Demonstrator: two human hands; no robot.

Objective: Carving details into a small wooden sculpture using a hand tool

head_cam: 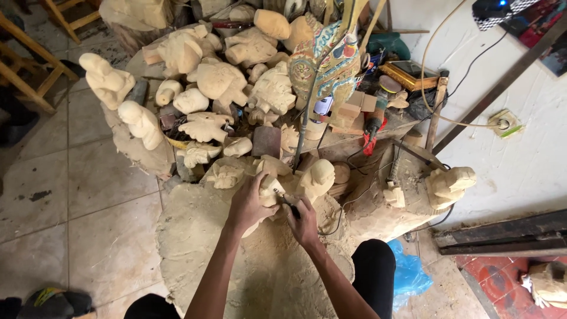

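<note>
We are carving at the near end of the big sawdust-covered tree-stump block (207, 248) that serves as our bench. Our left hand (248, 204) is wrapped tight around a small pale unfinished wooden figure (270, 190), fingers closed on its body. Our right hand (304, 221) is closed on a short dark-handled carving tool (289, 207), whose tip meets the figure's side; the blade itself is too small to make out.

To do this cut well, we judge that the figure should rest down against the stump rather than float in the air, so the block takes the push and not our wrist. We keep the left fingers behind the edge, never in its line, since the two hands sit almost touching. Short, shallow strokes seem wiser than one deep bite: the wood looks soft and light, and thin parts could snap. We turn the figure in the left hand to meet the tool, not the tool round the figure.

Just beyond, towards the far edge of the stump, stands a rounded pale wooden carved head (318, 178), near enough to knock with an elbow slip. A black cable (348, 201) trails over the right side of the stump, and a heap of pale rough-cut wooden figures (224, 82) fills the low table behind.
</note>
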